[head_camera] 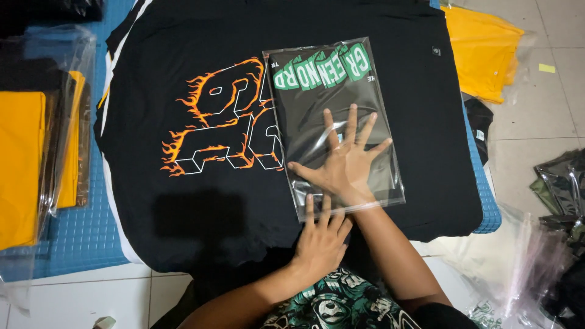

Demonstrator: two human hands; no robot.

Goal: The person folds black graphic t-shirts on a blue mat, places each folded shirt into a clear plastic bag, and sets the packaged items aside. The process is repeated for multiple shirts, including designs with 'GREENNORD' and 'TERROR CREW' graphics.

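A folded black shirt with green lettering sits inside a clear plastic bag (pixel 317 103), lying on top of a spread-out black shirt with an orange flame print (pixel 183 201). My right hand (pixel 344 161) lies flat on the bag with fingers spread wide, pressing it down. My left hand (pixel 320 237) rests flat just below the bag's near edge, fingertips touching that open end. Neither hand grips anything.
A blue foam mat (pixel 79 225) lies under the shirts on a white tiled floor (pixel 536 116). Bagged yellow shirts (pixel 24 158) stack at the left; another yellow shirt (pixel 481 49) lies at the upper right. Loose clear bags and dark garments (pixel 548 256) pile at the right.
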